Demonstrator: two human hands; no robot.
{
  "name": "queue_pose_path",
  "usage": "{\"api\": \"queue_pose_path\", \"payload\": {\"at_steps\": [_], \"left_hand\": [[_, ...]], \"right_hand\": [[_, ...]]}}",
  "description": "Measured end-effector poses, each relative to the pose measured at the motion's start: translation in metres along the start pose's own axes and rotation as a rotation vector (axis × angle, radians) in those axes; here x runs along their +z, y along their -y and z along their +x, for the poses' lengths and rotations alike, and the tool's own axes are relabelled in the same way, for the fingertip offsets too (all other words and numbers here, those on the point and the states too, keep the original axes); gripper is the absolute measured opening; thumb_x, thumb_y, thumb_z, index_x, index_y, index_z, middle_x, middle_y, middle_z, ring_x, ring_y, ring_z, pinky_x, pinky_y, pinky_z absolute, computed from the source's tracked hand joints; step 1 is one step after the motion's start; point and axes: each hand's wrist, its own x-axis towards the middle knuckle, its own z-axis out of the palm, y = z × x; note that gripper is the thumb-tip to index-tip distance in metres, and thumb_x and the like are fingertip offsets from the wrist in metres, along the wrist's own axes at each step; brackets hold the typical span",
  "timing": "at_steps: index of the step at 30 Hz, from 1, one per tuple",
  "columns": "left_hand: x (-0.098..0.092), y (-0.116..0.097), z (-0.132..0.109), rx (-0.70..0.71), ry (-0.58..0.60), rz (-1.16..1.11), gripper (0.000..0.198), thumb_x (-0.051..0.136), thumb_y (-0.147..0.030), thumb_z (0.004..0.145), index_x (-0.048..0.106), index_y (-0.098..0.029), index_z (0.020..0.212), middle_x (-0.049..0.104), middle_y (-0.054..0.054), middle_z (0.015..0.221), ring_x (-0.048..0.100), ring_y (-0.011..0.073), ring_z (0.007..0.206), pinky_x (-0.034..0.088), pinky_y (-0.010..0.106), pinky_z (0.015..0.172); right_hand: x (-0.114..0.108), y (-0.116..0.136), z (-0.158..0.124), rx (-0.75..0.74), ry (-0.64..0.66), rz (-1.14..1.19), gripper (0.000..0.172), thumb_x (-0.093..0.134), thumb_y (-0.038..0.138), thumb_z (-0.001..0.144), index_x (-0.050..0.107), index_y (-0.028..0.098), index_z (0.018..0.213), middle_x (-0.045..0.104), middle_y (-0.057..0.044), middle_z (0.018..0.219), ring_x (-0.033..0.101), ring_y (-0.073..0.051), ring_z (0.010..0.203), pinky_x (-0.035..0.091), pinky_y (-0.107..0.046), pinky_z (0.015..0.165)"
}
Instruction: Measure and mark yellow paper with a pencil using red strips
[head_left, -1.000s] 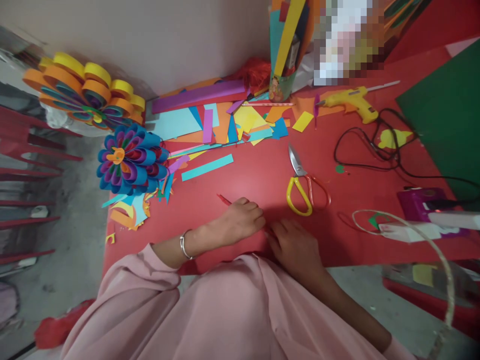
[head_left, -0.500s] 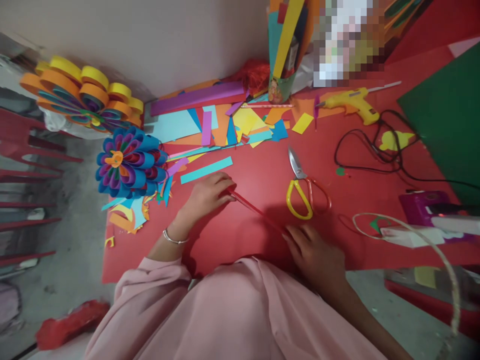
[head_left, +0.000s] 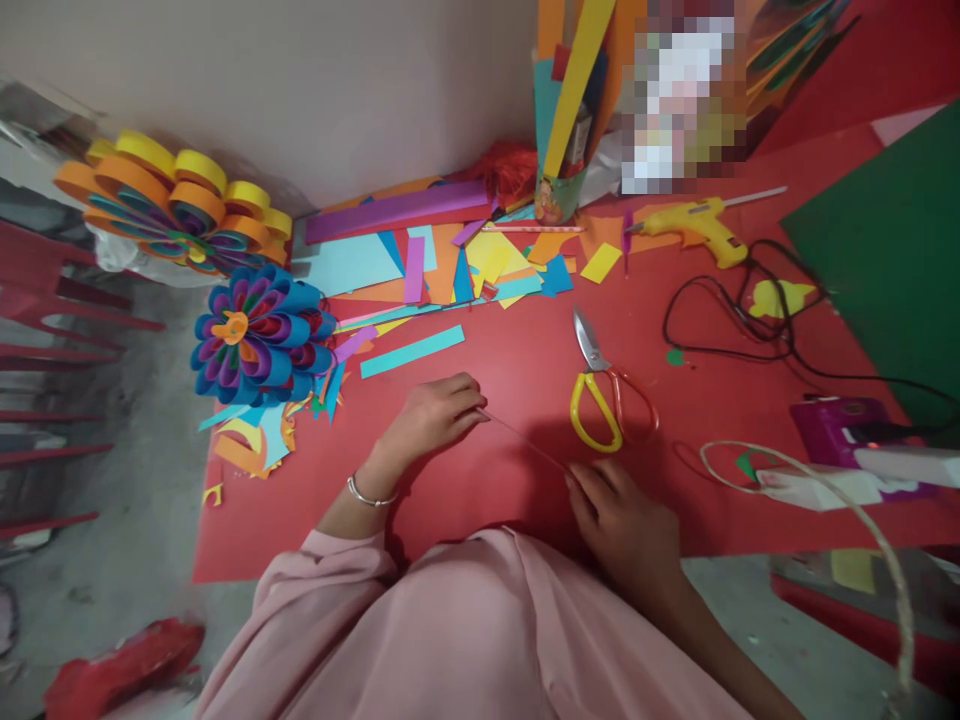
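A thin red paper strip (head_left: 524, 440), seen almost edge-on, stretches between my two hands above the red tabletop. Its left end is pinched in the fingers of my left hand (head_left: 439, 415), which wears a bangle (head_left: 367, 495) at the wrist. Lower and to the right, my right hand (head_left: 624, 512) grips the other end with curled fingers. Scissors (head_left: 594, 375) with one yellow and one red handle lie just beyond my right hand. A turquoise paper strip (head_left: 412, 351) rests flat beyond my left hand.
Paper flowers, one blue and purple (head_left: 259, 330), one orange and yellow (head_left: 180, 205), stand at the left. Paper scraps (head_left: 495, 255) line the back, near a cup (head_left: 561, 195) of strips. A yellow glue gun (head_left: 694, 225) and black cord (head_left: 667, 320) lie at the right.
My left hand has moved slightly right and nearer to me, closer to my right hand. The red strip has turned so that it looks thinner. The view has shifted slightly.
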Motion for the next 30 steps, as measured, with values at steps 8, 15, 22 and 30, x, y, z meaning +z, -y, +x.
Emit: {"api": "queue_pose_path", "payload": {"at_steps": [8, 15, 22, 30], "left_hand": [[0.001, -0.001, -0.003, -0.026, -0.017, -0.028, 0.025, 0.052, -0.035, 0.107, 0.072, -0.021, 0.107, 0.070, 0.007, 0.103, 0.070, 0.0147, 0.090, 0.053, 0.026, 0.078], [0.005, 0.013, -0.007, -0.027, -0.061, -0.156, 0.026, 0.053, -0.035, 0.106, 0.075, -0.020, 0.103, 0.070, 0.008, 0.098, 0.069, 0.0140, 0.087, 0.053, 0.026, 0.079], [0.011, 0.016, -0.008, -0.028, -0.113, -0.170, 0.027, 0.054, -0.035, 0.106, 0.075, -0.020, 0.102, 0.071, 0.009, 0.097, 0.070, 0.0148, 0.086, 0.053, 0.026, 0.076], [0.014, 0.018, -0.008, -0.002, -0.100, -0.153, 0.025, 0.052, -0.032, 0.107, 0.074, -0.021, 0.101, 0.071, 0.008, 0.096, 0.070, 0.0144, 0.087, 0.053, 0.026, 0.078]], "right_hand": [[0.002, 0.000, 0.006, 0.005, -0.023, 0.041, 0.038, 0.043, 0.037, 0.109, 0.079, 0.023, 0.106, 0.077, -0.004, 0.100, 0.065, -0.011, 0.064, 0.037, -0.027, 0.051], [-0.017, -0.017, 0.045, 0.088, -0.087, -0.021, 0.040, 0.049, 0.043, 0.106, 0.069, 0.014, 0.125, 0.075, -0.013, 0.096, 0.070, -0.027, 0.088, 0.052, -0.038, 0.076], [-0.019, -0.029, 0.075, 0.263, 0.055, -0.101, 0.049, 0.059, 0.022, 0.091, 0.057, 0.018, 0.140, 0.073, -0.014, 0.103, 0.069, -0.027, 0.077, 0.044, -0.035, 0.059], [-0.019, -0.026, 0.082, 0.375, 0.120, -0.099, 0.058, 0.068, 0.025, 0.081, 0.061, 0.016, 0.138, 0.074, -0.012, 0.092, 0.070, -0.030, 0.079, 0.040, -0.034, 0.058]]}}
